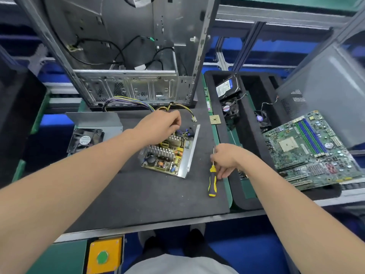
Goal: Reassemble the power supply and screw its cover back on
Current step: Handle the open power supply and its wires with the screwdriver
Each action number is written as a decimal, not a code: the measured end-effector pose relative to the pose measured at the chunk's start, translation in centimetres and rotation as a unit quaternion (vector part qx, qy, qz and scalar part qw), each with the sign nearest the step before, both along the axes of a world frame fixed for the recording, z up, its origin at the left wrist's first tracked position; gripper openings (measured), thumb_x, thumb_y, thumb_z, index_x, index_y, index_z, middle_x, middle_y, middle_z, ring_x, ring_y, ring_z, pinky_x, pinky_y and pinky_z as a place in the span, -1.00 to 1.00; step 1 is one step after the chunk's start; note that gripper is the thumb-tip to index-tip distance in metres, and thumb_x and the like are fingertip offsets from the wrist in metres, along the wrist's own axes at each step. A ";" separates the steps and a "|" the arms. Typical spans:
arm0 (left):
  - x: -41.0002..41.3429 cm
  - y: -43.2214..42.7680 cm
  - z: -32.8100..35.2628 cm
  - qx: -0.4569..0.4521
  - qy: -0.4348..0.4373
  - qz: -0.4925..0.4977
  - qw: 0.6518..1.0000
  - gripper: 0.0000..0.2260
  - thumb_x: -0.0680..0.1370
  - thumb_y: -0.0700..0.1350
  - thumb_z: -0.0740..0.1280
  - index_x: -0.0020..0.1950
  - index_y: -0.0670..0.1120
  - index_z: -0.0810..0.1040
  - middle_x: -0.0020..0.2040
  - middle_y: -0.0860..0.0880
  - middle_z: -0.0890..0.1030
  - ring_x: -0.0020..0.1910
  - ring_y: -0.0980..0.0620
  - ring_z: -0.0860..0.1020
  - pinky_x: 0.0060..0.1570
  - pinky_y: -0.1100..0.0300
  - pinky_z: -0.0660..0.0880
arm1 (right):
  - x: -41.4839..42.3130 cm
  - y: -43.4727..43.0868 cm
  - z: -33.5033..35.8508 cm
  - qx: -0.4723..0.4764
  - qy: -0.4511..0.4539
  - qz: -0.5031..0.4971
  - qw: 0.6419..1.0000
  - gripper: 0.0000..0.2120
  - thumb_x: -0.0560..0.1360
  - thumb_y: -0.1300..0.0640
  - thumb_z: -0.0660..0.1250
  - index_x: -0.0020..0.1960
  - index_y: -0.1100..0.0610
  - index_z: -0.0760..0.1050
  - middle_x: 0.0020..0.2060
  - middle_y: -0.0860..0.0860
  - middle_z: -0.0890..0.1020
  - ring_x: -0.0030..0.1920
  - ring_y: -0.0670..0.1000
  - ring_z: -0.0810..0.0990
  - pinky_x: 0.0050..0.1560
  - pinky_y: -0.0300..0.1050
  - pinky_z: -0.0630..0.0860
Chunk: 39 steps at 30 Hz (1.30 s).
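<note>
The open power supply (167, 155), a circuit board with heat sinks in a metal tray, lies in the middle of the dark mat. Its cable bundle (126, 101) runs off toward the back. My left hand (162, 125) rests on the far end of the board with curled fingers, near the wires; whether it holds anything is hidden. The power supply cover (94, 123) with its fan (86, 139) lies at the left of the mat. My right hand (227, 159) pinches the shaft of a yellow-and-black screwdriver (212, 178) lying right of the power supply.
An empty computer case (134, 56) stands behind the mat. A black foam tray (246, 119) at the right holds a hard drive (227, 88) and small fans. A motherboard (312, 149) lies at far right. A processor chip (214, 119) sits by the tray.
</note>
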<state>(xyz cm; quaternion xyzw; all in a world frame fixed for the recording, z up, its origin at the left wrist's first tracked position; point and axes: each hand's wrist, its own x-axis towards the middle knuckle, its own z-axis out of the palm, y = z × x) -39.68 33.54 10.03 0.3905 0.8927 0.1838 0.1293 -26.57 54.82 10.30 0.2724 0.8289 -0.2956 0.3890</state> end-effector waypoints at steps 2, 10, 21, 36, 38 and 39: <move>0.1 -0.2 -0.4 -0.004 0.029 -0.010 1.000 -0.96 0.69 -0.07 0.26 0.07 -0.02 0.47 -0.15 0.03 0.62 -0.12 -0.08 0.54 -0.03 0.04 0.40 | 0.1 0.3 0.6 -0.030 0.066 -0.046 0.996 -0.80 0.73 0.21 0.09 0.00 0.18 0.44 -0.06 0.22 0.71 -0.23 0.17 0.71 -0.14 0.05 0.73; 0.8 -0.8 -1.4 0.037 0.068 0.018 0.997 -0.93 0.71 -0.06 0.24 0.11 -0.04 0.47 -0.15 0.03 0.63 -0.11 -0.07 0.56 0.27 0.03 0.35 | -0.9 -0.2 1.9 -0.133 0.261 -0.181 0.939 -0.79 0.67 -0.01 0.11 -0.04 0.08 0.40 -0.20 0.11 0.35 -0.50 0.12 0.50 -0.34 0.08 0.60; 2.1 -2.3 -0.4 0.191 0.001 0.158 0.969 -0.91 0.64 -0.18 0.35 -0.03 -0.08 0.47 -0.17 0.02 0.61 -0.14 0.00 0.57 -0.08 0.06 0.51 | -4.0 -0.9 4.4 -0.202 0.288 -0.047 0.935 -0.52 0.51 0.23 0.18 0.32 -0.07 0.64 -0.38 -0.06 0.41 -0.38 0.01 0.42 -0.32 0.00 0.35; 1.4 -3.1 0.5 0.477 -0.280 0.247 0.796 -0.86 0.60 -0.39 0.36 0.02 -0.19 0.66 -0.19 -0.13 0.73 -0.19 -0.05 0.73 -0.13 0.20 0.66 | -5.0 -0.6 5.0 -0.202 0.404 0.031 0.892 -0.65 0.44 0.33 0.39 0.08 -0.02 0.73 -0.13 -0.05 0.74 -0.27 0.04 0.70 -0.35 -0.04 0.52; 1.3 -3.3 0.6 0.473 -0.290 0.245 0.795 -0.85 0.61 -0.38 0.36 0.03 -0.16 0.66 -0.20 -0.12 0.73 -0.18 -0.05 0.74 -0.13 0.22 0.65 | -5.2 -0.6 4.9 -0.194 0.405 0.037 0.893 -0.65 0.44 0.34 0.40 0.07 -0.03 0.73 -0.14 -0.06 0.74 -0.27 0.04 0.71 -0.35 -0.07 0.52; 1.2 -3.4 0.6 0.470 -0.291 0.244 0.797 -0.84 0.61 -0.38 0.36 0.03 -0.16 0.66 -0.21 -0.11 0.73 -0.18 -0.05 0.73 -0.13 0.22 0.65 | -5.2 -0.6 4.9 -0.191 0.406 0.040 0.893 -0.65 0.45 0.35 0.40 0.07 -0.02 0.73 -0.15 -0.07 0.74 -0.27 0.03 0.71 -0.35 -0.10 0.51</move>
